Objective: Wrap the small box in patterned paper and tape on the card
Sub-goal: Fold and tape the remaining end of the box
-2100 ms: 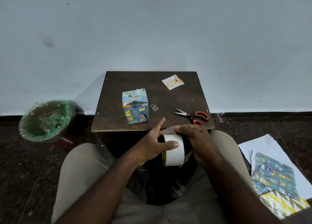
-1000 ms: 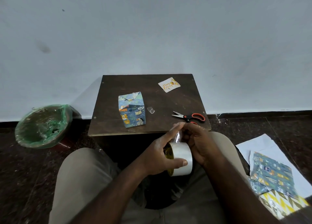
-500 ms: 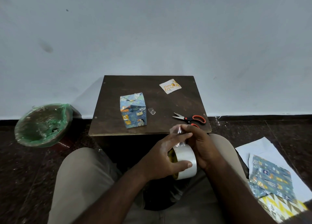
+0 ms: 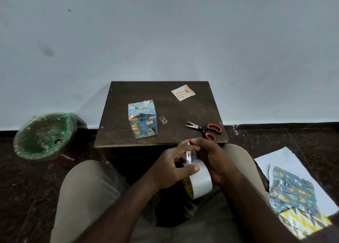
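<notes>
Left hand grips the tape roll — right hand pinches its loose end.

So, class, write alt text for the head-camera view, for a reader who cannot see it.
A seated person's left hand grips a tape roll over the lap while the right hand pinches the strip pulled up from it. On the table ahead lie a paper-wrapped box, a birthday card and scissors; a lined bin stands on the floor.

Dim, even indoor light, soft shadows, wide-angle bending at edges, slight softness.
</notes>
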Action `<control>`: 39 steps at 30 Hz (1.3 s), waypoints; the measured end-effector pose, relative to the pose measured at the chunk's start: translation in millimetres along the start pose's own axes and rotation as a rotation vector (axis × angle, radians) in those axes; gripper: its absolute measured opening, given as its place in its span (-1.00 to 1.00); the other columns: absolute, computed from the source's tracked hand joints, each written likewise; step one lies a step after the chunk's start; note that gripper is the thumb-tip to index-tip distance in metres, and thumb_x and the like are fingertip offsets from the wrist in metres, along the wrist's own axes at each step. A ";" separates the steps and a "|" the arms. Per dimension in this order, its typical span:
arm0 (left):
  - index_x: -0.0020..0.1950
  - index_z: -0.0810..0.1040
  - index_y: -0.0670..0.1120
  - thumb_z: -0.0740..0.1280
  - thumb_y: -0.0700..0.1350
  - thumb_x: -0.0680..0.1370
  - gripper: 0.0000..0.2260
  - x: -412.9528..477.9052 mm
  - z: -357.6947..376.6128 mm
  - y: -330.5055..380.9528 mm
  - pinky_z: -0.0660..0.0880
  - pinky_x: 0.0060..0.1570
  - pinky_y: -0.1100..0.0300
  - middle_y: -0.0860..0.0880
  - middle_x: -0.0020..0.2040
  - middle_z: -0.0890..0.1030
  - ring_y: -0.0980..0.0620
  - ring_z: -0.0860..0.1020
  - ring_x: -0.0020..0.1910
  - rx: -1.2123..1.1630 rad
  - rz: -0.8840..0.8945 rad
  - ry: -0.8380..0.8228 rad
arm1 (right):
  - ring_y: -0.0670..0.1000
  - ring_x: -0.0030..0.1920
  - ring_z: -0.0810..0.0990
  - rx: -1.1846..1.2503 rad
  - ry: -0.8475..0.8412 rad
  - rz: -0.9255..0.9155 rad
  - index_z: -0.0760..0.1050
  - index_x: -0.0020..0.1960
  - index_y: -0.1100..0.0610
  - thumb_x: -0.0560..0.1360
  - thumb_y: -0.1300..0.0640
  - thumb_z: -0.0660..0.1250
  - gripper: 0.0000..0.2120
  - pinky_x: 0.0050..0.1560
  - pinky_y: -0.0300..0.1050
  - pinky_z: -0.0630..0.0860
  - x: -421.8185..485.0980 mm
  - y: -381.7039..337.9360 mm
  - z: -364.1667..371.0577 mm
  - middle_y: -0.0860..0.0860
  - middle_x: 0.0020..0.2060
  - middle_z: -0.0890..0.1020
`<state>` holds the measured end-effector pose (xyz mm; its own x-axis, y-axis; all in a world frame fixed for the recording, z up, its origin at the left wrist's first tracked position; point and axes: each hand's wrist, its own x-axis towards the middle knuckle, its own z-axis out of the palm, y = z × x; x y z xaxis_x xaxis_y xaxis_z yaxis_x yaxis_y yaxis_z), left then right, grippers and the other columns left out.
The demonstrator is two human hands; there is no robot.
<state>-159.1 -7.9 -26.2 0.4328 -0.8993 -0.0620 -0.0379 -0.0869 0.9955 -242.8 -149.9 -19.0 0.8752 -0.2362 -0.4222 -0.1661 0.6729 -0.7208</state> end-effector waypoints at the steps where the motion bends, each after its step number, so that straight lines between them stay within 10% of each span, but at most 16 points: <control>1: 0.28 0.58 0.03 0.48 0.03 0.41 -0.56 0.3 0.5 -1.2 0.55 0.22 -0.07 0.07 0.28 0.56 -0.04 0.62 0.18 -0.038 0.001 0.006 | 0.18 -0.13 0.62 -0.004 -0.004 0.005 0.65 -0.04 0.27 0.46 0.13 0.29 -0.76 -0.03 0.06 0.51 -0.3 -0.1 1.5 0.25 -0.12 0.62; 15: 0.17 0.68 -0.12 0.45 -0.22 0.45 -0.71 5.8 -6.1 0.0 0.51 0.26 0.09 -0.09 0.28 0.61 -0.13 0.54 0.32 -0.355 -0.011 0.099 | 0.20 0.15 0.59 -0.080 -0.210 -0.007 0.58 0.26 0.22 0.41 -0.18 0.45 -0.41 0.19 0.10 0.50 -5.5 -3.7 -2.2 0.25 0.13 0.62; 26: 0.11 0.68 0.04 0.43 -0.34 0.51 -0.69 9.2 -10.8 -0.8 0.52 0.12 0.29 0.04 0.37 0.51 0.20 0.59 0.21 -0.252 -0.080 0.296 | 0.13 0.11 0.64 -0.428 -0.179 -0.038 0.47 0.31 0.31 0.47 0.31 0.44 -0.58 0.04 -0.05 0.60 -2.2 7.1 -3.0 0.24 0.17 0.63; 32: 0.09 0.68 -0.10 0.42 -0.40 0.47 -0.71 11.2 -14.3 2.6 0.55 0.23 0.01 -0.09 0.15 0.69 -0.07 0.64 0.17 -0.424 -0.122 0.358 | 0.16 0.16 0.62 -0.455 -0.227 -0.105 0.49 0.32 0.25 0.45 0.34 0.43 -0.56 0.12 0.01 0.56 0.9 8.3 -6.4 0.25 0.19 0.62; 39: 0.18 0.58 -0.26 0.33 -0.50 0.48 -0.68 11.7 -21.7 3.3 0.65 0.00 0.13 -0.15 0.13 0.69 -0.13 0.68 0.08 -0.616 -0.152 0.350 | 0.15 0.16 0.61 -0.441 -0.273 -0.039 0.46 0.33 0.25 0.44 0.34 0.42 -0.53 0.11 0.01 0.56 4.6 9.6 -9.4 0.24 0.19 0.61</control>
<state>-134.6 -9.3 -22.1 0.6595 -0.6979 -0.2792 0.5154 0.1495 0.8438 -244.7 -151.1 -33.0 0.9615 -0.0239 -0.2739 -0.2551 0.2938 -0.9212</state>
